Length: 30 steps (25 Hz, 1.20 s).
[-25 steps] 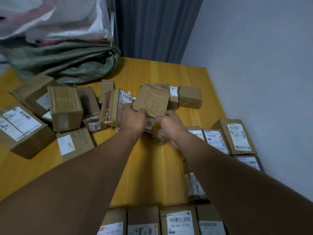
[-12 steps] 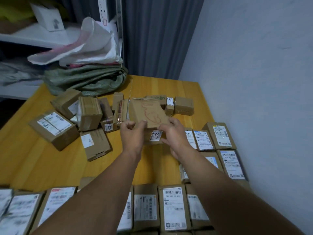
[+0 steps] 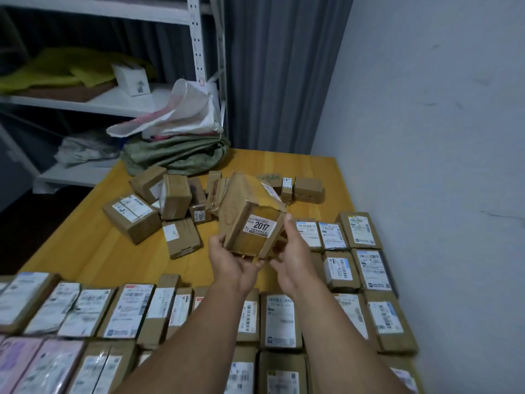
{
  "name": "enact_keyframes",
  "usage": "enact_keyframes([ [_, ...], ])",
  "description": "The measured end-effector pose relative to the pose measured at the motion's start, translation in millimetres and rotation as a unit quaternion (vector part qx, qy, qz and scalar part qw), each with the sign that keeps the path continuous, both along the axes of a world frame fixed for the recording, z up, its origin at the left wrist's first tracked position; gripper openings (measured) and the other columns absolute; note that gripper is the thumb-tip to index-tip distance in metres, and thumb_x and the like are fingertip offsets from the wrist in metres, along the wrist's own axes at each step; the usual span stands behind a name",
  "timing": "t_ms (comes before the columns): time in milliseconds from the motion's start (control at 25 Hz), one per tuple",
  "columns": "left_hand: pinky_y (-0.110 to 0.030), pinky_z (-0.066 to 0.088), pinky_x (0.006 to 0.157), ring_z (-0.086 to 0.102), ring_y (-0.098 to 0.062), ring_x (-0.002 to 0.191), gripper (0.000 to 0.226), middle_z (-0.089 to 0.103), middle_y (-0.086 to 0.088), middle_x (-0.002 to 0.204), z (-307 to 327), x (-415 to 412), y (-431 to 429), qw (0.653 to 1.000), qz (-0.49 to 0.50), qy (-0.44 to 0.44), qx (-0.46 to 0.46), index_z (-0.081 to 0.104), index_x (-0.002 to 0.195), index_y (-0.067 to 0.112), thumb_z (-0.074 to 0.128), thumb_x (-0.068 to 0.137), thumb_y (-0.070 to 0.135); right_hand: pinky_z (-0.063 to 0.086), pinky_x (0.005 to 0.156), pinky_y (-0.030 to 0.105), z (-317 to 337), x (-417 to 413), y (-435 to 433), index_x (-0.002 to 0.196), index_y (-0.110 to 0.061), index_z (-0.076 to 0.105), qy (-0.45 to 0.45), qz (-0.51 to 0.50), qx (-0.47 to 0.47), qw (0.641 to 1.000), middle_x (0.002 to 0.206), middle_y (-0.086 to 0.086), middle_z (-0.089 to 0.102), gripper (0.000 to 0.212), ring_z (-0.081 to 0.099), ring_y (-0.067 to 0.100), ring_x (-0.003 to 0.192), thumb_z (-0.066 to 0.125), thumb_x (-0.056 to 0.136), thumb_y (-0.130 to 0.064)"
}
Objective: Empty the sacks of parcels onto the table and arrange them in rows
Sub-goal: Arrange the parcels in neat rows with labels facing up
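Underneath, the cardboard box (image 3: 250, 220) is hidden by the two hands that hold it clear of the table (image 3: 93, 251), near the middle of the view. The left hand (image 3: 230, 260) cups its lower left corner, thumb on the side face and fingers curled beneath, out of sight. The right hand (image 3: 292, 257) grips the lower right edge with the thumb lying up along it, and its other fingers are concealed behind the box. The box is tilted: its small end face, with a white label reading 2017, turns toward the camera, and the long axis runs back from that face toward 11 o'clock. A red scrawl on the left side is too faint to read, and a ragged flap sticks out at the top right. Beyond the box, from 10 to 1 o'clock, a loose pile of boxes (image 3: 170, 206) lies partly overlapped, with folded sacks (image 3: 176, 155) at 11 o'clock. Rows of parcels (image 3: 127, 308) at 6 o'clock are crossed by both forearms and cut off by the lower edge; their labels are blurred.
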<state>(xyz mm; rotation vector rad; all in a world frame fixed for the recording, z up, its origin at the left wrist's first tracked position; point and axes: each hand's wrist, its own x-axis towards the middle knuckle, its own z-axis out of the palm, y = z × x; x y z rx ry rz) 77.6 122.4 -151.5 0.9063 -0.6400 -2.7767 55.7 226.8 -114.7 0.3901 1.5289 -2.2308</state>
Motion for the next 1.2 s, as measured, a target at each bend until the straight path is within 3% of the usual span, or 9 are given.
enact_keyframes([
  [80, -0.062, 0.04, 0.103, 0.06, -0.041, 0.115, 0.054, 0.07, -0.021, 0.117, 8, 7, 4, 1.0, -0.002, 0.016, 0.026, 0.067, 0.123, 0.013, 0.039, 0.09, 0.044, 0.052, 0.097, 0.047, 3, 5, 4, 0.113, -0.022, 0.068, -0.015, 0.003, -0.033, 0.999, 0.113, 0.012, 0.073, 0.052, 0.066, 0.029, 0.108, 0.045, 0.096, -0.065],
  [200, -0.062, 0.044, 0.099, 0.06, -0.045, 0.116, 0.057, 0.069, -0.025, 0.118, 20, 20, 5, 0.997, -0.025, 0.037, 0.06, 0.067, 0.124, 0.013, 0.035, 0.09, 0.046, 0.051, 0.101, 0.053, 17, 10, 6, 0.121, -0.022, 0.069, -0.012, 0.026, -0.025, 0.999, 0.116, 0.013, 0.073, 0.062, 0.065, 0.031, 0.114, 0.052, 0.089, -0.072],
  [440, -0.056, 0.048, 0.098, 0.061, -0.044, 0.117, 0.06, 0.067, -0.024, 0.122, 48, 23, 3, 0.993, -0.08, 0.069, 0.06, 0.066, 0.128, 0.015, 0.035, 0.09, 0.051, 0.053, 0.099, 0.049, 43, 7, 1, 0.12, -0.026, 0.073, 0.038, 0.061, 0.011, 0.997, 0.112, 0.003, 0.076, 0.051, 0.066, 0.025, 0.113, 0.057, 0.091, -0.065],
  [600, -0.048, 0.054, 0.083, 0.062, -0.041, 0.111, 0.063, 0.068, -0.022, 0.121, 58, 28, -6, 0.991, -0.113, 0.061, 0.041, 0.063, 0.131, 0.015, 0.036, 0.092, 0.057, 0.054, 0.098, 0.052, 42, 2, -1, 0.122, -0.028, 0.069, 0.044, 0.05, 0.001, 0.998, 0.114, 0.003, 0.075, 0.048, 0.066, 0.026, 0.113, 0.066, 0.086, -0.06],
  [760, -0.044, 0.056, 0.076, 0.06, -0.04, 0.117, 0.07, 0.064, -0.02, 0.13, 63, 34, -17, 0.98, -0.189, 0.066, 0.021, 0.055, 0.14, 0.016, 0.04, 0.091, 0.063, 0.053, 0.099, 0.055, 41, -8, 3, 0.12, -0.021, 0.072, 0.067, 0.017, -0.084, 0.994, 0.117, 0.009, 0.075, 0.056, 0.065, 0.033, 0.117, 0.076, 0.076, -0.056],
  [880, -0.044, 0.057, 0.075, 0.056, -0.042, 0.124, 0.077, 0.061, -0.02, 0.135, 67, 33, -21, 0.97, -0.23, 0.074, 0.019, 0.052, 0.143, 0.015, 0.04, 0.09, 0.07, 0.05, 0.102, 0.059, 41, -8, 5, 0.122, -0.015, 0.071, 0.072, 0.023, -0.162, 0.984, 0.123, 0.016, 0.071, 0.054, 0.065, 0.035, 0.117, 0.074, 0.081, -0.051],
  [1040, -0.042, 0.059, 0.073, 0.064, -0.045, 0.108, 0.081, 0.059, -0.022, 0.136, 67, 35, -27, 0.959, -0.268, 0.089, 0.026, 0.053, 0.142, 0.013, 0.041, 0.089, 0.073, 0.041, 0.107, 0.065, 35, -7, 6, 0.128, -0.013, 0.068, 0.076, 0.051, -0.195, 0.977, 0.132, 0.02, 0.065, 0.056, 0.063, 0.036, 0.114, 0.075, 0.083, -0.046],
  [1200, -0.041, 0.059, 0.071, 0.064, -0.044, 0.106, 0.082, 0.059, -0.022, 0.136, 66, 34, -28, 0.954, -0.285, 0.092, 0.031, 0.055, 0.141, 0.012, 0.041, 0.089, 0.074, 0.046, 0.102, 0.061, 29, -5, 8, 0.125, -0.015, 0.07, 0.084, 0.063, -0.232, 0.967, 0.131, 0.019, 0.065, 0.052, 0.063, 0.037, 0.114, 0.075, 0.083, -0.046],
])
